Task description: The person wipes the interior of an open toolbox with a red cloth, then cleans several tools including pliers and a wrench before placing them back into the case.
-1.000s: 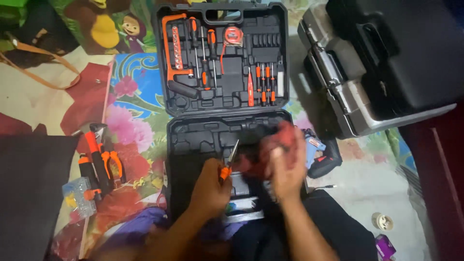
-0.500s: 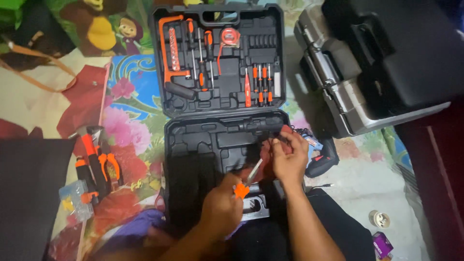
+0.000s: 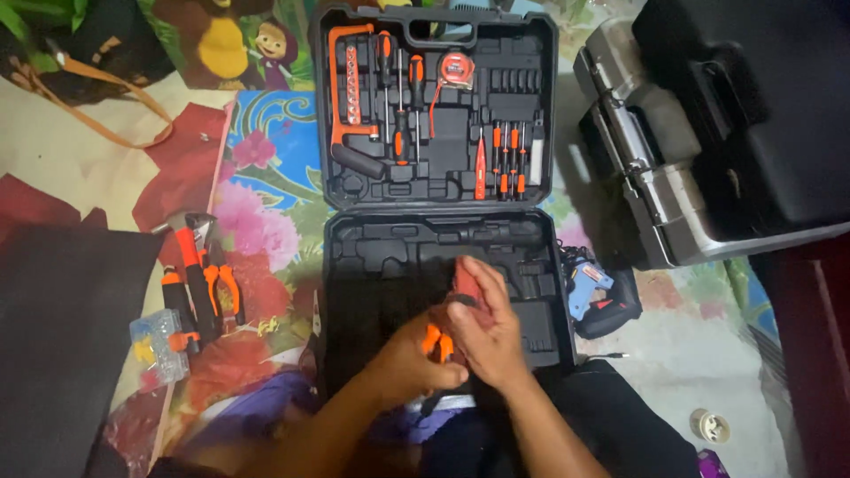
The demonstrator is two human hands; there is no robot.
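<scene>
Both hands meet over the lower half of an open black tool case [image 3: 381, 265] lying on a flowered sheet. My left hand [image 3: 403, 358] grips the orange handle of a screwdriver [image 3: 434, 343]. My right hand [image 3: 489, 341] is closed around a red cloth [image 3: 465, 281] that covers the screwdriver's shaft, so the shaft is hidden. The case's upper half [image 3: 438, 186] holds an orange hacksaw [image 3: 341, 97], screwdrivers and a tape measure [image 3: 453, 67] in their slots.
A hammer and orange-handled pliers [image 3: 208, 283] lie left of the case beside a small clear parts box [image 3: 158, 347]. A blue glue gun [image 3: 586, 288] sits at the right. A large silver and black case [image 3: 708, 133] stands at the upper right, and a black mat [image 3: 62, 336] lies at the left.
The hands have drawn together and moved lower in the case. The screwdriver's shaft, seen before between the hands, is now covered by my right hand and the red cloth.
</scene>
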